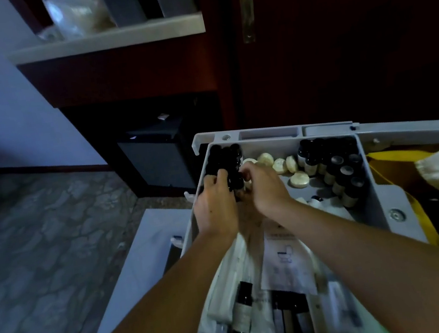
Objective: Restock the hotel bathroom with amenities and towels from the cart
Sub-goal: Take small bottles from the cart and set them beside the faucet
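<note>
Gathering amenities: both hands, left hand [215,197] and right hand [264,185], gripping small dark bottles [224,160] in the cart tray [382,200]; next, lifting out without spilling.

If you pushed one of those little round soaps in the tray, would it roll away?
Probably not: the round soaps lie flat like discs, so they would likely slide. One leaning on edge might roll. They look small, so probably light.

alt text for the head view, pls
Both hands, left hand and right hand, reach into a grey cart tray, fingers curled among dark-capped bottles. Round soaps and more small bottles lie to the right.
</note>
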Motion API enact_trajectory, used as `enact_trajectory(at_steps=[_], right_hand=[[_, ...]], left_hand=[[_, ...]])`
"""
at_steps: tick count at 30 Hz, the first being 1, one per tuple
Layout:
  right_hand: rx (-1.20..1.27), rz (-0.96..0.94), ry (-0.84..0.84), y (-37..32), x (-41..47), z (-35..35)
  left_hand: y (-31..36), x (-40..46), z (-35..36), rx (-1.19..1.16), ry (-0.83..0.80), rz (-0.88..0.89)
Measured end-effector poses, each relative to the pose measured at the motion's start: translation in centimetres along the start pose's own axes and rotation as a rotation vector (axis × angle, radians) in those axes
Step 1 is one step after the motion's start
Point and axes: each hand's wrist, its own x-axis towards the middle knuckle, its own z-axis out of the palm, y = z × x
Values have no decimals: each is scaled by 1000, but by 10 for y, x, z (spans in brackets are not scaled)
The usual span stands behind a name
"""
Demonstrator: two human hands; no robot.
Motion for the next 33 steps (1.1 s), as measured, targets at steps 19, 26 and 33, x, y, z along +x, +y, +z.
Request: enact_trajectory(at_steps=[19,26,33], right_hand=[[251,-7,1,7,-5,-15],[672,212,-181,-25,-41,-66],[880,276,-222,-59,-103,-89]], left_hand=[[-5,9,-1,-180,16,11],[-1,4,-49,-616,-201,-93],[2,-47,-99,-1102,-408,-204]])
